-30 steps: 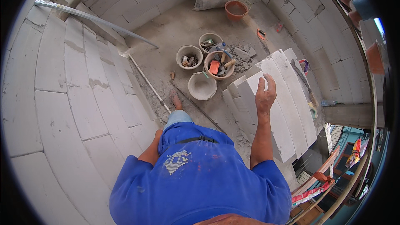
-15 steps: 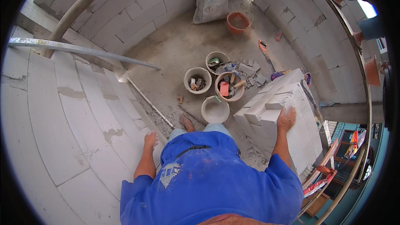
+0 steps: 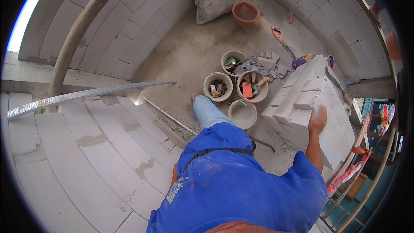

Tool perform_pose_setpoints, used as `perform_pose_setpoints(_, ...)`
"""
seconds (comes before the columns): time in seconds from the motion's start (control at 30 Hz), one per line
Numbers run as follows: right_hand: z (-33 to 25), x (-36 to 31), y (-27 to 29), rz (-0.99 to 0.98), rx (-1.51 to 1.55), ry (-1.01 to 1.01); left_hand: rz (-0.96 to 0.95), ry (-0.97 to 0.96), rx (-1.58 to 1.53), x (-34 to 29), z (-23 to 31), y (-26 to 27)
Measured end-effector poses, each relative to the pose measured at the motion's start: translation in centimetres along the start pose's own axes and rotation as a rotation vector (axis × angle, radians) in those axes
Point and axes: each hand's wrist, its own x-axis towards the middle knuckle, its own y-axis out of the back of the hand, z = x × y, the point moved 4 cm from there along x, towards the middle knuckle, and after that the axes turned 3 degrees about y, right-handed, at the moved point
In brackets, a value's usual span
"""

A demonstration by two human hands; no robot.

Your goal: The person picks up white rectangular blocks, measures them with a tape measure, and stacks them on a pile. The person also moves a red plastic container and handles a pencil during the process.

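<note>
My right hand (image 3: pixel 318 121) rests on the stack of white lightweight blocks (image 3: pixel 332 123) at the right. Its fingers are stretched out and apart over a block's edge, and nothing is gripped. Of my left arm only a strip of skin (image 3: pixel 174 176) shows beside the blue shirt. The left hand itself is hidden by my body, near the white block wall (image 3: pixel 108 159) on the left. One of my legs (image 3: pixel 211 112) is stepped forward, its foot beside a bucket (image 3: pixel 217 87) of debris.
Close by stand a tool bucket (image 3: pixel 252 87), a pale bucket (image 3: pixel 242 114) and a smaller bucket (image 3: pixel 233 61). A metal bar (image 3: pixel 90 96) juts out from the left wall. Farther off are an orange bucket (image 3: pixel 246 14), a white sack (image 3: pixel 210 0) and an orange-handled saw (image 3: pixel 277 32).
My leg has stepped forward beside the buckets. My left hand has dropped out of sight behind my body. My right hand stays on the block stack.
</note>
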Motion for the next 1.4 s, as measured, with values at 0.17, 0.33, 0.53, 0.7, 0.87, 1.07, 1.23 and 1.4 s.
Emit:
perform_pose_setpoints(0.17,0.4,-0.6,-0.7,-0.06,-0.056,-0.065,-0.003,-0.09,0.396,4.6,2.3,6.0)
perform_pose_setpoints(0.33,-1.8,-0.3,-1.4,-0.132,-0.166,-0.291,-0.012,0.086,0.051,6.2,19.6,8.4)
perform_pose_setpoints(0.53,0.1,2.7,-3.0,-0.246,-0.058,-0.579,-0.134,-0.09,-0.07,15.8,41.4,10.5)
perform_pose_setpoints(0.7,-1.9,5.7,-2.5,-0.523,0.106,-0.889,-0.111,-0.403,-0.012,17.8,63.9,12.5)
perform_pose_setpoints(0.87,-6.4,6.1,-0.8,-0.372,0.115,-1.12,-0.141,-0.444,0.116,17.2,75.2,11.5)
perform_pose_setpoints(1.07,-18.8,10.0,-1.3,-0.062,-0.003,-1.003,-0.178,-0.387,0.639,23.4,81.9,7.8)
perform_pose_setpoints(1.23,-36.8,6.0,-13.4,0.045,0.569,-1.12,-0.275,-0.432,0.598,21.9,90.0,1.6)
perform_pose_setpoints(1.4,-49.5,-6.2,-24.0,-0.825,0.537,-1.092,-0.51,-0.517,0.692,20.4,100.5,-13.4)
